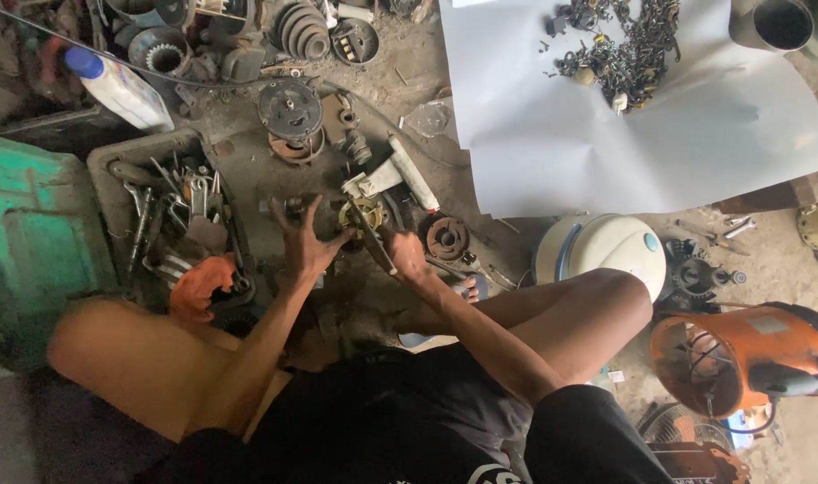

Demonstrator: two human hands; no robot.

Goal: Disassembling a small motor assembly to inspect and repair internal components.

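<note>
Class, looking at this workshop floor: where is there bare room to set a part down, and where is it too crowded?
Free: the white sheet, bare below the heap of small metal parts. Crowded: the tool tray on the left, and the floor around the left hand and right hand, packed with pulleys and parts.

Both hands (355,246) on greasy metal part (362,215)

Dirt floor (409,81), oil-stained, carrying a white sheet (624,134) with a heap of small metal parts (624,49), a tool tray (171,202), a flywheel (289,109), pulleys (303,31), a white dome cover (601,251), an orange housing (740,354), and a white bottle (117,85).
</note>
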